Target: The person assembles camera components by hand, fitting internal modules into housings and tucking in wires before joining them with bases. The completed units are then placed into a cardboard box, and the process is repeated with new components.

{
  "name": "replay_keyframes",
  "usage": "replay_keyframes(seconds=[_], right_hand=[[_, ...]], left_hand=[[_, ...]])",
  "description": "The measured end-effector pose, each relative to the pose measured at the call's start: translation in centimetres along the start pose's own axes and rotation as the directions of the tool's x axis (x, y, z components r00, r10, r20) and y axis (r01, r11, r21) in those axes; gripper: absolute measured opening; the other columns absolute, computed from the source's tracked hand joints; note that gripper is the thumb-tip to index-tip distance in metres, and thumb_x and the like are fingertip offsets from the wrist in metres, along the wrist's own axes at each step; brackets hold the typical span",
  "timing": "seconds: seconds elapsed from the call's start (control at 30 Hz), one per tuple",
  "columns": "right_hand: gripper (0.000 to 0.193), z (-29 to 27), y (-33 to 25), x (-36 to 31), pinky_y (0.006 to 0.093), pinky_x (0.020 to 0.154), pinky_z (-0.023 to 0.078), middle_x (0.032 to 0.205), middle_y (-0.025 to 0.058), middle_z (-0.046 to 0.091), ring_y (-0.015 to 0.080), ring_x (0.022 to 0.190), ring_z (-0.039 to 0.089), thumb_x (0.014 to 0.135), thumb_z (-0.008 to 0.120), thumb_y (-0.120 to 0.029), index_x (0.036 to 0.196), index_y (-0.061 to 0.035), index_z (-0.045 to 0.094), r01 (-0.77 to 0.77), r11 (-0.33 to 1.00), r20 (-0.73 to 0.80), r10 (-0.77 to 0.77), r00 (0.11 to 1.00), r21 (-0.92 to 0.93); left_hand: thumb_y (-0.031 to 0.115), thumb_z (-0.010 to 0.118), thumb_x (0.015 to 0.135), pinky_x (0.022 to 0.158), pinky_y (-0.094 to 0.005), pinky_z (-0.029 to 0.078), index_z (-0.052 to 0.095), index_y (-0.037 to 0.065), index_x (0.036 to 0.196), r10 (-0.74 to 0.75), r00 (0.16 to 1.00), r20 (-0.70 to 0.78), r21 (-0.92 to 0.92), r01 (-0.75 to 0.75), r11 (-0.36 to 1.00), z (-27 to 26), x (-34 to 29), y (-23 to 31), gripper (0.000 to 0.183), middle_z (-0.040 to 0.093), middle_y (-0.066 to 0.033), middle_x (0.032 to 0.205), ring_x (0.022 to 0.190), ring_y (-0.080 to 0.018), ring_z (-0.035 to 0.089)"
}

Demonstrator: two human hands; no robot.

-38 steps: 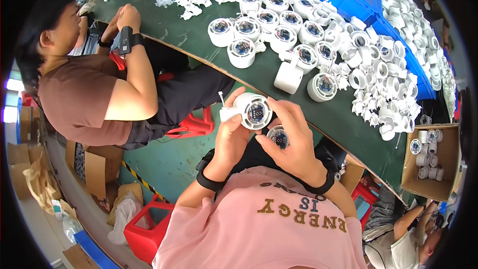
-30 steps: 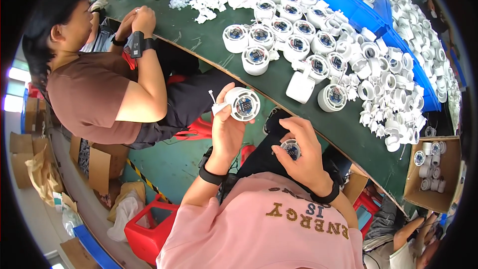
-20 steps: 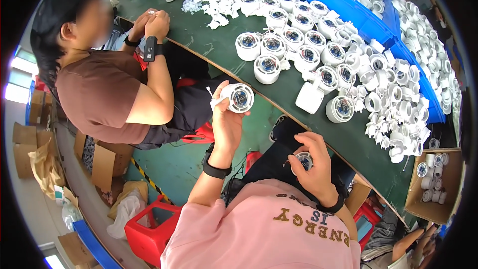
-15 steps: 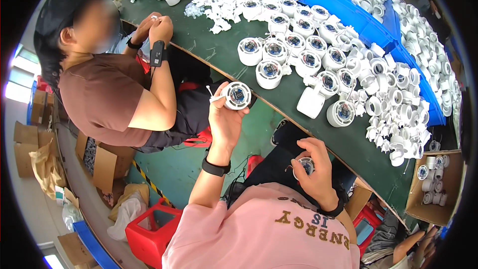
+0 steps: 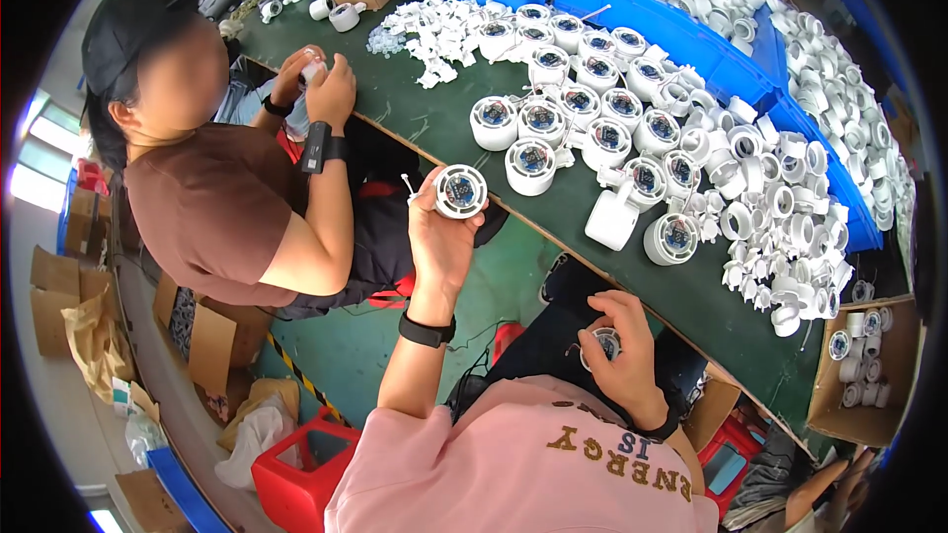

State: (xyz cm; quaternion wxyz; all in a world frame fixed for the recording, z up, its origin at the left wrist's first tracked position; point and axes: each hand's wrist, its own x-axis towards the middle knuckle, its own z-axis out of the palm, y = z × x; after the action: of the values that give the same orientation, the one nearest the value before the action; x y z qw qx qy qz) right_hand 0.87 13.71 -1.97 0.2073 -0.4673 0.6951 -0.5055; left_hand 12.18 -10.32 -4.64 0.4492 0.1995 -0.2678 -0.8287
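The left hand [image 5: 441, 255] is clamped on a white round circuit-board housing [image 5: 461, 191], its face upward, near the edge of the green counter [image 5: 736, 360]; the right hand [image 5: 629, 353] curls around a second circuit-board unit [image 5: 602, 344], above dark trousers [image 5: 545, 343]; similar housings [image 5: 606, 141] crowd the counter.

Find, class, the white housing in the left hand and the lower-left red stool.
White housing [image 5: 460, 191]: head view, centre of its round face.
Red stool [image 5: 301, 494]: head view, on its side wall.
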Motion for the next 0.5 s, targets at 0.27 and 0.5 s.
replay_keyframes(seconds=[0.27, 0.5], right_hand=[[0.036, -0.1, 0.0, -0.1, 0.0266, 0.065, 0.048, 0.112, 0.0152, 0.049, 0.0175, 0.073, 0.06, 0.075, 0.062, 0.003, 0.11, 0.0004, 0.054, 0.001, 1.0, -0.007, -0.001, 1.0, 0.0], [0.035, -0.2, 0.2, -0.6, 0.0268, 0.066, 0.047, 0.112, 0.0147, 0.049, 0.0173, 0.073, 0.06, 0.076, 0.061, 0.003, 0.11, 0.0003, 0.054, -0.03, 0.999, -0.009, 0.031, 0.999, 0.018]], left_hand=[[0.032, 0.048, 0.085, 0.059, -0.0302, 0.048, 0.051, 0.002, 0.111, -0.078, 0.99, -0.118, -0.057, 0.072, 0.996, 0.4, 0.5, 0.2, 0.04, 0.06, -0.0117, 0.096, 0.077, -0.0264, 0.06], [0.032, 0.051, 0.083, 0.065, -0.0317, 0.048, 0.053, 0.0, 0.105, -0.126, 0.99, -0.057, -0.156, 0.116, 0.981, 1.0, 0.6, 1.0, 0.039, 0.061, -0.013, 0.096, 0.082, -0.0287, 0.06]])
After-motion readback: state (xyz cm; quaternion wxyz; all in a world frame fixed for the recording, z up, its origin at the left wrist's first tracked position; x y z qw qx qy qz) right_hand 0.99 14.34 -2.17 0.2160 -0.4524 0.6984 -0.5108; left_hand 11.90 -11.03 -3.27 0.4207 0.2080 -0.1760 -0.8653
